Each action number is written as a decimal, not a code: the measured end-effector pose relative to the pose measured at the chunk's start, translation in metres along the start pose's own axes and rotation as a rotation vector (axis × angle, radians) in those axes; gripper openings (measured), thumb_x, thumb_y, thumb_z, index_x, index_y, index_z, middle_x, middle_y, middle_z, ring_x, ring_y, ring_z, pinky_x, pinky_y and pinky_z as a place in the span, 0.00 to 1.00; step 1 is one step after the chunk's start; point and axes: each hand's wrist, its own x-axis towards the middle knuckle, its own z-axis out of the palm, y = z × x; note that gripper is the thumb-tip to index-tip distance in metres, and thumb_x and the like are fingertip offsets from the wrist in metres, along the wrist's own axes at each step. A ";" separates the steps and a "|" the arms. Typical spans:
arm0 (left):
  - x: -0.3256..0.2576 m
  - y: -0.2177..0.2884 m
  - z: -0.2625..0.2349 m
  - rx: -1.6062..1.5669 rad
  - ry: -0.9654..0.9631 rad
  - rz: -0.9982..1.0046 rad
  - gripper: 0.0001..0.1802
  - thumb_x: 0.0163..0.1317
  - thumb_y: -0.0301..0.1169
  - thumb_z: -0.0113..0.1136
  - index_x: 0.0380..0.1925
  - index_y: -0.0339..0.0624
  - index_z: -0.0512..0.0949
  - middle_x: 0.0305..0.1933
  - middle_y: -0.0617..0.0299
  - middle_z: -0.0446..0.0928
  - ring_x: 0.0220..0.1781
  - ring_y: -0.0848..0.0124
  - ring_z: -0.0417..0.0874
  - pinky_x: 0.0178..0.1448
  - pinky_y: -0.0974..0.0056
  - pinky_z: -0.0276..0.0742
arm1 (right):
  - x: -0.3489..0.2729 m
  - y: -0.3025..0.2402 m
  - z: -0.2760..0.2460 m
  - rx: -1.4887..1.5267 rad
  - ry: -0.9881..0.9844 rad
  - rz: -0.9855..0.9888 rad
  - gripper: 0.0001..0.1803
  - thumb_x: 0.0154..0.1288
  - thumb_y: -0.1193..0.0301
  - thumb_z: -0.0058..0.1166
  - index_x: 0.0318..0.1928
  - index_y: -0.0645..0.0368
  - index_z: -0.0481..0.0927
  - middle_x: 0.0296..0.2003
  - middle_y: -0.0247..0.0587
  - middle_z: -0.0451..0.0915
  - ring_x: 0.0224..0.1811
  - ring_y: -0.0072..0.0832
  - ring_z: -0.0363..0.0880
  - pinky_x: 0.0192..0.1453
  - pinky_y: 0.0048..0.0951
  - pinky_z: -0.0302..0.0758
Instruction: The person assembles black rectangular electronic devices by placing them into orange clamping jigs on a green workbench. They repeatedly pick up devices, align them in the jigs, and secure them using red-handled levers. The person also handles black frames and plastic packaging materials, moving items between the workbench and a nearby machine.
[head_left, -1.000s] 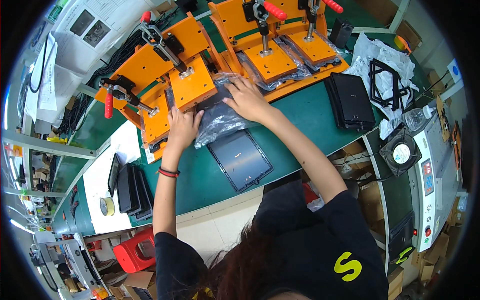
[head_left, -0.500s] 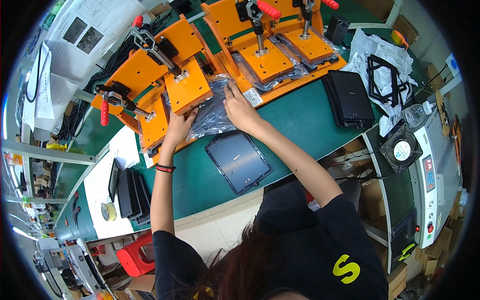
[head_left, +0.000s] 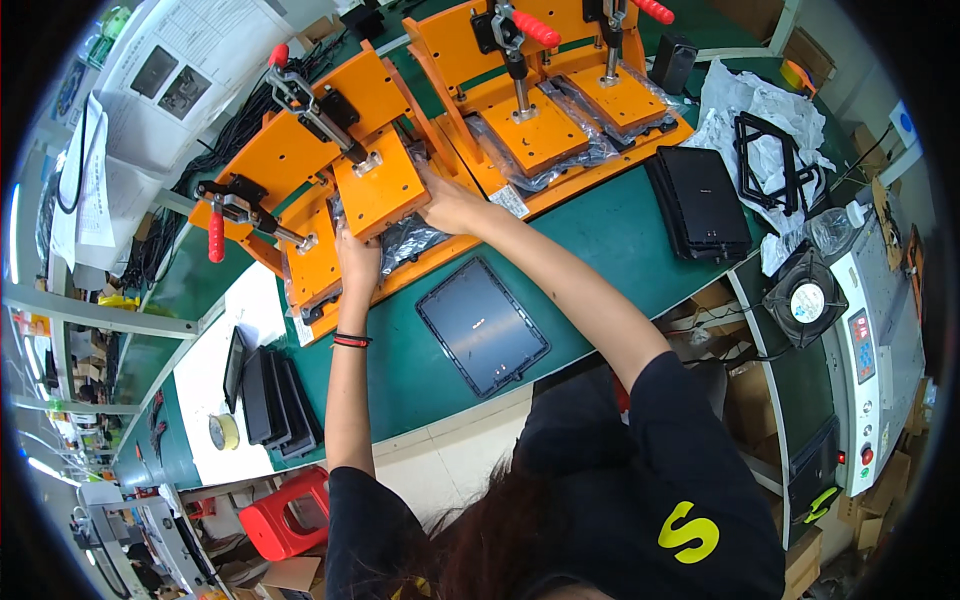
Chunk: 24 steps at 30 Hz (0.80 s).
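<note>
We stand at a green bench, both arms stretched far out to an orange jig on its left part. A shiny bag lies in that jig under an orange press plate, its near edge poking out toward us.

Our left hand lies at the bag's left near corner, fingers pressed down flat on the jig's near lip; whether it pinches the plastic we cannot tell. A dark band rings that wrist. Our right hand reaches to the bag's right edge, just beside the plate, fingers curled against the plastic; the grip itself is hidden by the hand.

Room is tight at the far side: the plate hangs over the bag, and clamp levers with red grips stand to the left. A second orange jig sits just right of our right hand. On the near side the bench is freer: a dark tablet lies flat between our forearms, well apart from the bench's near edge. Right of it a stack of black trays sits near the right edge. More black trays stand at the near left.
</note>
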 end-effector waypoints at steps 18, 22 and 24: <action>0.004 0.026 -0.047 0.777 -0.002 0.188 0.32 0.59 0.34 0.55 0.63 0.34 0.62 0.63 0.43 0.64 0.64 0.46 0.63 0.69 0.48 0.54 | 0.003 0.002 -0.015 -0.396 0.109 -0.144 0.30 0.65 0.68 0.43 0.65 0.70 0.59 0.66 0.53 0.59 0.70 0.42 0.57 0.71 0.36 0.58; -0.008 0.017 -0.050 0.459 0.151 0.130 0.26 0.63 0.32 0.51 0.59 0.28 0.66 0.54 0.42 0.74 0.57 0.49 0.70 0.65 0.50 0.59 | 0.001 0.023 -0.014 -0.345 0.119 -0.286 0.22 0.64 0.76 0.44 0.58 0.71 0.67 0.60 0.53 0.65 0.63 0.46 0.65 0.64 0.38 0.66; -0.019 0.044 -0.058 0.434 0.155 0.096 0.23 0.63 0.29 0.50 0.57 0.28 0.68 0.49 0.42 0.76 0.54 0.50 0.72 0.61 0.51 0.61 | -0.016 0.031 -0.026 -0.325 0.187 -0.377 0.18 0.64 0.76 0.46 0.54 0.68 0.71 0.59 0.50 0.67 0.62 0.44 0.67 0.65 0.38 0.65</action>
